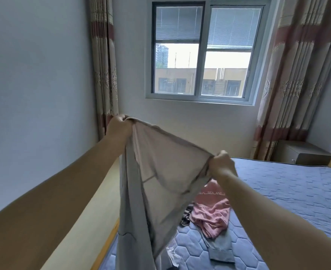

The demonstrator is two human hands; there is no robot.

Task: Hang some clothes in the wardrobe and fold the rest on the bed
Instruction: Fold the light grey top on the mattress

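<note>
The left forearm (43, 201) rises from low in view. Its left grip (119, 123) fists one top corner of the grey garment (160, 164), which hangs above the bed (297, 191). The right grip (222, 162) clenches the other corner. A pink shirt (213, 213) lies on the bed.

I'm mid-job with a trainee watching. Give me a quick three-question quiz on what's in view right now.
1. True or false: both the left hand and the right hand grip the thin grey-beige fabric garment.
2. Where does the crumpled pink T-shirt with lettering lie? A: on the blue quilted mattress. B: on the floor. C: on a hanger.
3. Fill in: the hand held higher in the picture is the ___ hand.
Key: 1 true; 2 A; 3 left.
</note>
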